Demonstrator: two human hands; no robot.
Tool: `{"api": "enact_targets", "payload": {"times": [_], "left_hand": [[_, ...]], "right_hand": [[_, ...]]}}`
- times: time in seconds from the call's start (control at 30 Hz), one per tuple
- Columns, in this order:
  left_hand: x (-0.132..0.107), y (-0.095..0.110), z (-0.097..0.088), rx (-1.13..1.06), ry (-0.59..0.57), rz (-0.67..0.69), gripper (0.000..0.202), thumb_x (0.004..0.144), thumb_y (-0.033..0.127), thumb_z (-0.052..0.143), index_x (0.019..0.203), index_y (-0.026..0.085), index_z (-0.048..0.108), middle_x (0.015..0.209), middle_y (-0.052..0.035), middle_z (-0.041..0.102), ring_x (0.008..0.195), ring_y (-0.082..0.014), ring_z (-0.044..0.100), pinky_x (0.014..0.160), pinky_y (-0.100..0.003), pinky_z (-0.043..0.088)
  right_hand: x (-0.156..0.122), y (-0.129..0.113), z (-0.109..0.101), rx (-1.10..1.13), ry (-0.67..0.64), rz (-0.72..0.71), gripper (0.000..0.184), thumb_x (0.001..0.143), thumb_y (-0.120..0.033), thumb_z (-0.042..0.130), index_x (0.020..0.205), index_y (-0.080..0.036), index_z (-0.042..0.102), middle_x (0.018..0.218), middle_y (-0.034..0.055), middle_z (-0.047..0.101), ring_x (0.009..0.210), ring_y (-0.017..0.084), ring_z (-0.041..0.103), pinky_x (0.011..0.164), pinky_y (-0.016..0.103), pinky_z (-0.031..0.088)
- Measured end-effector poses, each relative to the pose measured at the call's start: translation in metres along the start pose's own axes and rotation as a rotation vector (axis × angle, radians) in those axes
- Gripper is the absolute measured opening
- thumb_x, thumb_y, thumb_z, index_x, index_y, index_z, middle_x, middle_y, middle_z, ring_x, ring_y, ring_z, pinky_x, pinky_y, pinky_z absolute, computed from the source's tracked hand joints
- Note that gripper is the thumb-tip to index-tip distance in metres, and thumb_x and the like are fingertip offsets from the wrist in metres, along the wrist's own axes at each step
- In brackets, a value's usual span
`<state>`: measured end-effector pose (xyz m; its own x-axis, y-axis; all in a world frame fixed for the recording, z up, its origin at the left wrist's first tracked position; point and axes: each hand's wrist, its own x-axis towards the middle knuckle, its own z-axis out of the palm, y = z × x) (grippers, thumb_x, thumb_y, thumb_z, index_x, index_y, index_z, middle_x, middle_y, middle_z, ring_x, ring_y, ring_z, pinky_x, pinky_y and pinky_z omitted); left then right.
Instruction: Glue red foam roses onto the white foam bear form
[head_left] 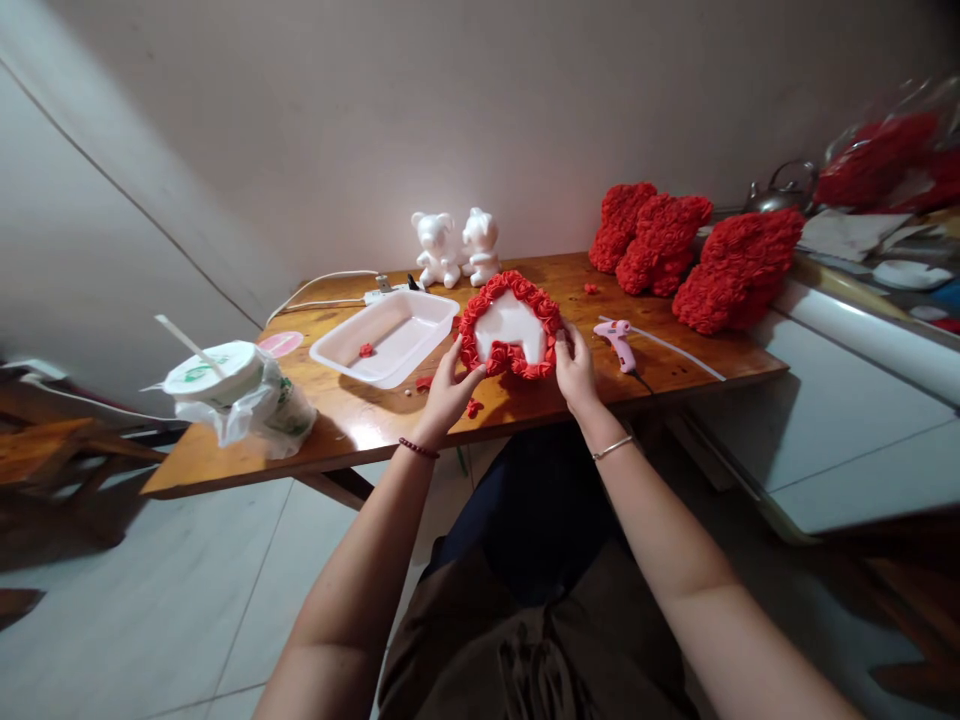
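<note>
Between my two hands is a white foam heart [513,326], edged all round with red artificial roses, its notch toward me. My left hand [450,390] grips its left side, thumb on the lower rim. On the right side, my right hand [574,368] holds the rose border with thumb and fingers. A pink glue gun [618,345] lies on the table to the right of my right hand. Left of the heart stands a white plastic tray [330,347] with a single red rose [366,350] in it. A few loose rose heads [474,408] lie near my left hand.
Two white foam bears [437,250] sit against the wall. Several red rose-covered bears [664,245] stand at the back right. A bagged cup with a straw [240,390] is at the table's left end. Behind the tray lies a power strip [386,293] with white cables.
</note>
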<state>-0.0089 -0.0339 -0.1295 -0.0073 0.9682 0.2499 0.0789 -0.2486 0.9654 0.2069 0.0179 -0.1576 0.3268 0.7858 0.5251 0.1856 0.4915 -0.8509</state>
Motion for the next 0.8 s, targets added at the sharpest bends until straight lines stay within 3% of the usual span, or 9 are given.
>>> {"api": "enact_targets", "payload": {"times": [0.17,0.3,0.43,0.6,0.8], "left_hand": [[0.004,-0.016,-0.003,-0.132,0.062,-0.060,0.069,0.084,0.040,0.077,0.147,0.029,0.052,0.155,-0.0093,0.048,0.124,-0.0298,0.062,0.098,-0.043,0.059],[0.002,-0.032,-0.010,-0.285,0.037,-0.137,0.065,0.084,0.039,0.076,0.143,0.032,0.049,0.155,-0.0083,0.047,0.122,-0.0244,0.064,0.096,-0.037,0.059],[-0.005,-0.053,-0.012,-0.132,0.041,-0.203,0.060,0.086,0.041,0.073,0.138,0.025,0.046,0.141,-0.0135,0.059,0.112,-0.0233,0.068,0.092,-0.039,0.059],[-0.006,-0.062,-0.011,0.060,0.062,-0.181,0.047,0.081,0.038,0.080,0.117,0.015,0.060,0.121,-0.0159,0.069,0.120,-0.0302,0.063,0.108,-0.047,0.048],[-0.004,-0.061,-0.013,0.104,-0.032,-0.131,0.042,0.083,0.039,0.076,0.115,0.014,0.065,0.125,-0.0149,0.070,0.125,-0.0318,0.061,0.114,-0.050,0.042]], "right_hand": [[-0.003,-0.004,0.008,0.123,-0.081,0.042,0.064,0.092,-0.069,0.046,0.127,-0.019,0.066,0.139,0.0143,0.065,0.137,0.027,0.056,0.123,0.048,0.037],[-0.018,-0.006,0.010,0.228,-0.188,0.038,0.066,0.096,-0.066,0.045,0.144,-0.022,0.049,0.150,0.0153,0.054,0.141,0.027,0.051,0.122,0.052,0.036],[-0.039,-0.010,0.017,0.232,-0.228,-0.050,0.060,0.098,-0.059,0.048,0.145,-0.022,0.041,0.146,0.0179,0.054,0.140,0.026,0.052,0.119,0.051,0.041],[-0.047,-0.020,0.024,0.157,-0.261,-0.173,0.049,0.102,-0.048,0.046,0.143,-0.021,0.043,0.149,0.0174,0.053,0.142,0.025,0.049,0.123,0.050,0.036],[-0.047,-0.029,0.025,0.138,-0.321,-0.193,0.048,0.104,-0.046,0.042,0.145,-0.021,0.043,0.150,0.0156,0.055,0.143,0.023,0.050,0.124,0.047,0.036]]}}
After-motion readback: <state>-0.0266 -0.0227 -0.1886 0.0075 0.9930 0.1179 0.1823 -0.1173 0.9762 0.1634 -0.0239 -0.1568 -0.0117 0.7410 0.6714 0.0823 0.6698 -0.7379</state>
